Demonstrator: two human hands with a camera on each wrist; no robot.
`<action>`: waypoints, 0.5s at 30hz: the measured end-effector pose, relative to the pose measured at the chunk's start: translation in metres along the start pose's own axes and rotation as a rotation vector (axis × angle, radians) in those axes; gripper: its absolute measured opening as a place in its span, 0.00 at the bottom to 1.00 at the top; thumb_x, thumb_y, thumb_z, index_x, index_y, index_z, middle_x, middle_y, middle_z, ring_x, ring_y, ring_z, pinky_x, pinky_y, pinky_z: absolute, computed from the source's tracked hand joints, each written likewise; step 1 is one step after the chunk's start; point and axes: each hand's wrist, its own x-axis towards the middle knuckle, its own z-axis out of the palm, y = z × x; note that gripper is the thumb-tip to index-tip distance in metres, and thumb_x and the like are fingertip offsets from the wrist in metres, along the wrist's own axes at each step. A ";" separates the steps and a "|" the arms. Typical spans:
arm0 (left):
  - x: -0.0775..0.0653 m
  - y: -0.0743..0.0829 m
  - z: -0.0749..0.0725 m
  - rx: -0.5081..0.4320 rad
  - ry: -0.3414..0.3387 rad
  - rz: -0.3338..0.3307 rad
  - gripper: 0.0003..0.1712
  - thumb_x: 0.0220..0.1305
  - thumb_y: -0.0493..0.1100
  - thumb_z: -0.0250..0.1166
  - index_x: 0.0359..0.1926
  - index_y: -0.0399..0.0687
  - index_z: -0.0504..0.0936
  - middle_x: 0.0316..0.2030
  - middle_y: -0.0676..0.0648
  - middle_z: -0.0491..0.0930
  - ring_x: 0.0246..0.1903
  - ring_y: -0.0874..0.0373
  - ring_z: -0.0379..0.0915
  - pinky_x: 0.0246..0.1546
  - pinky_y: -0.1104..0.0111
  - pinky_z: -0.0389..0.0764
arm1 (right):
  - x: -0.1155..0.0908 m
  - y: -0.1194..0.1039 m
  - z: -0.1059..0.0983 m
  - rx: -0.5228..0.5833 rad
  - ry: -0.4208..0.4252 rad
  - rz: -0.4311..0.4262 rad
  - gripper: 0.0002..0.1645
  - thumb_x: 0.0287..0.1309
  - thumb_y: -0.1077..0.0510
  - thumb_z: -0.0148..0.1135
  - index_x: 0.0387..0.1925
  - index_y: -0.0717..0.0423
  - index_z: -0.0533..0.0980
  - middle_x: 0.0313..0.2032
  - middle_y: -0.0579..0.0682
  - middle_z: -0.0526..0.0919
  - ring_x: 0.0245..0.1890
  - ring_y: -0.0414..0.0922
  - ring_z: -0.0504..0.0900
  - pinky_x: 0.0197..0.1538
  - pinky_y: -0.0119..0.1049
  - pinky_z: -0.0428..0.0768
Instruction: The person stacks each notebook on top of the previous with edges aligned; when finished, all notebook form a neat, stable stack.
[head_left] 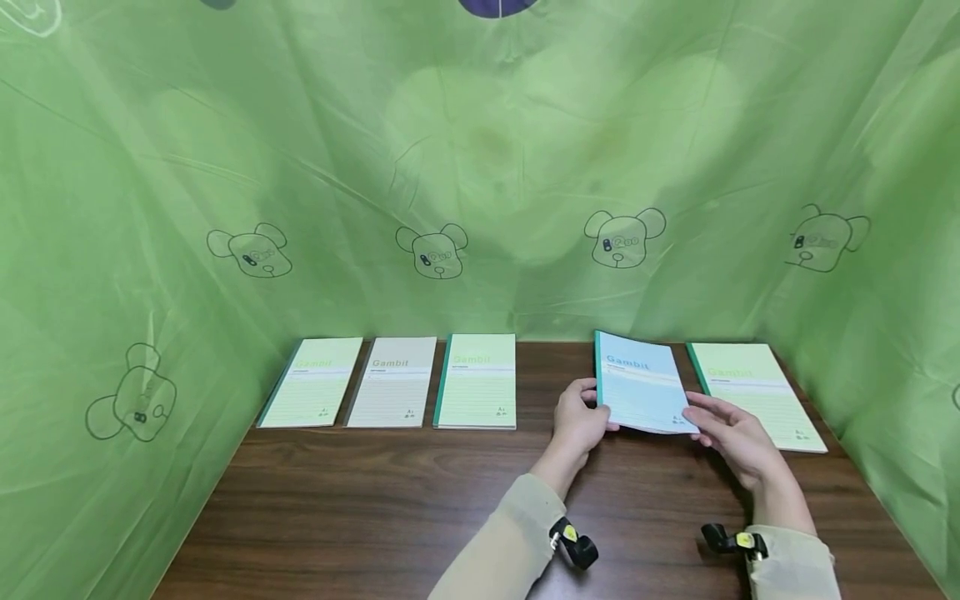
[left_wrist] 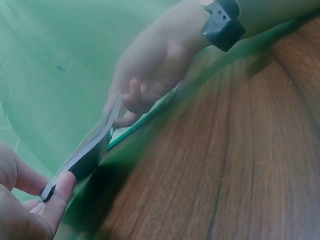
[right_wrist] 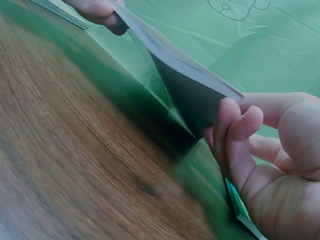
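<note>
A blue notebook (head_left: 643, 385) with a teal spine is held up off the table between both hands, its near edge bowed slightly. My left hand (head_left: 581, 421) pinches its lower left corner, thumb on the cover. At the lower right corner, my right hand (head_left: 731, 429) pinches it, overlapping the green notebook (head_left: 757, 392) on the far right in the head view. From the left wrist view the blue notebook's page edge (left_wrist: 90, 145) slants between the two hands. The right wrist view shows its dark underside (right_wrist: 185, 95) above the wood.
Left of the hands lie a pale green notebook (head_left: 311, 383), a grey notebook (head_left: 392, 383) and another green notebook (head_left: 477, 383) in a row along the back of the brown wooden table (head_left: 360, 517). Green cloth (head_left: 495, 167) with bear drawings walls the back and sides.
</note>
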 end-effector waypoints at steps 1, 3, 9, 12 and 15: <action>0.001 0.000 -0.002 -0.007 -0.002 0.007 0.30 0.61 0.18 0.59 0.64 0.37 0.82 0.42 0.46 0.80 0.24 0.45 0.87 0.35 0.51 0.92 | 0.001 0.001 0.001 0.013 0.001 -0.004 0.31 0.77 0.57 0.68 0.74 0.62 0.71 0.46 0.37 0.90 0.30 0.37 0.82 0.35 0.29 0.83; 0.002 0.001 -0.005 -0.013 -0.003 0.019 0.30 0.62 0.18 0.61 0.63 0.37 0.82 0.43 0.46 0.81 0.25 0.47 0.86 0.36 0.50 0.92 | 0.004 0.002 0.004 0.026 0.003 -0.005 0.31 0.77 0.57 0.68 0.74 0.60 0.71 0.46 0.38 0.91 0.30 0.37 0.82 0.33 0.28 0.81; 0.006 0.004 -0.018 -0.005 -0.013 0.069 0.29 0.63 0.19 0.64 0.63 0.38 0.83 0.45 0.46 0.81 0.28 0.56 0.83 0.36 0.50 0.92 | 0.009 0.003 0.020 0.095 0.031 -0.013 0.26 0.75 0.59 0.70 0.70 0.50 0.74 0.45 0.39 0.91 0.28 0.38 0.83 0.30 0.26 0.81; 0.006 0.007 -0.024 -0.005 -0.022 0.092 0.29 0.63 0.19 0.65 0.64 0.39 0.82 0.46 0.45 0.81 0.28 0.56 0.83 0.36 0.49 0.92 | 0.010 0.001 0.029 0.142 0.055 -0.030 0.25 0.74 0.60 0.71 0.67 0.46 0.77 0.44 0.40 0.92 0.27 0.38 0.83 0.29 0.26 0.82; 0.007 0.011 -0.030 0.001 -0.032 0.100 0.30 0.64 0.20 0.65 0.65 0.40 0.82 0.47 0.46 0.82 0.28 0.57 0.84 0.38 0.47 0.91 | 0.010 -0.001 0.035 0.157 0.061 -0.034 0.28 0.73 0.59 0.72 0.71 0.48 0.76 0.44 0.40 0.91 0.26 0.38 0.83 0.29 0.26 0.81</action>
